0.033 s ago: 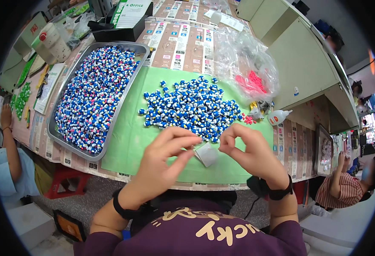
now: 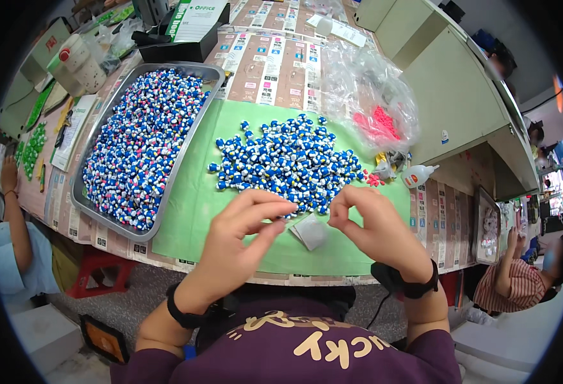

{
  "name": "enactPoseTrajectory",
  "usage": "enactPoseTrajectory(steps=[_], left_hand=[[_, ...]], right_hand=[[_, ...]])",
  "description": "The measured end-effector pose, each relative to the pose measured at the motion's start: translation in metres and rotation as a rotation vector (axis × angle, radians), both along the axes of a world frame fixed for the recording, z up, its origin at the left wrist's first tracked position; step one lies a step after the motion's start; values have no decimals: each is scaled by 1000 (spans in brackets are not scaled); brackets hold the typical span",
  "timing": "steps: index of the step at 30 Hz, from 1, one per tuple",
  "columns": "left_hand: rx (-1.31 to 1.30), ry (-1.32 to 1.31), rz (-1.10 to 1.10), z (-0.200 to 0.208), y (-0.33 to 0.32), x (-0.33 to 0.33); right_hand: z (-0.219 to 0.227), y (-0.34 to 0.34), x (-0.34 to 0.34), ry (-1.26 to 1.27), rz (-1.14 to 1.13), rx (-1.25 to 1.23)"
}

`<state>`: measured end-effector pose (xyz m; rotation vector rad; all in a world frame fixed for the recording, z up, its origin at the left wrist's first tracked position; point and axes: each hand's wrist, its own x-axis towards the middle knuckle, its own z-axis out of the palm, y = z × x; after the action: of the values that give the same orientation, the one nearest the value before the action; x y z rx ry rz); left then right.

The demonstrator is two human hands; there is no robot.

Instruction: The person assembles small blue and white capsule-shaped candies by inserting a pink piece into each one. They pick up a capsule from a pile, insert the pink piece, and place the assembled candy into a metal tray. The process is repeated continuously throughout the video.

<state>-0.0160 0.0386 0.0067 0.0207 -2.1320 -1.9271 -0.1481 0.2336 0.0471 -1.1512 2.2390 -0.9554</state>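
Note:
My left hand [image 2: 246, 233] is closed in a loose pinch near the front of the pile. Something small shows at its fingertips, too small to make out. My right hand [image 2: 368, 221] has thumb and forefinger pressed together, and what they hold, if anything, is hidden. Between the two hands, a small pale grey-white square pad [image 2: 309, 232] lies on the green mat [image 2: 243, 262]. Just beyond my fingers spreads a heap of small blue-and-white pieces [image 2: 288, 157], some with yellow spots. A few tiny pink pieces [image 2: 374, 179] lie at the heap's right edge.
On the left, a metal tray [image 2: 160, 221] is full of similar blue-and-white pieces with pink bits. A clear plastic bag [image 2: 352, 83] holding pink pieces lies back right, near a small white squeeze bottle [image 2: 418, 175] and a grey cabinet [image 2: 454, 89]. Other people sit at both sides.
My left hand has shifted slightly left, away from my right hand. The right hand and the things on the mat look the same.

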Motion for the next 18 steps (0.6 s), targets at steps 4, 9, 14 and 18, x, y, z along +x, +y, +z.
enactPoseTrajectory(steps=[4,9,14,18], left_hand=[[232,-133,11,-4,-17,8],[468,-184,-47,-4,-20,9],[600,-190,-80,-2,-14,4],[583,-63,-54,-3,2,-2]], right_hand=[[-9,-3,3,165,95,62],[-11,-6,4,180,97,95],[8,-10,10,-125,-39,-240],[15,-19,26,-188,-52,-480]])
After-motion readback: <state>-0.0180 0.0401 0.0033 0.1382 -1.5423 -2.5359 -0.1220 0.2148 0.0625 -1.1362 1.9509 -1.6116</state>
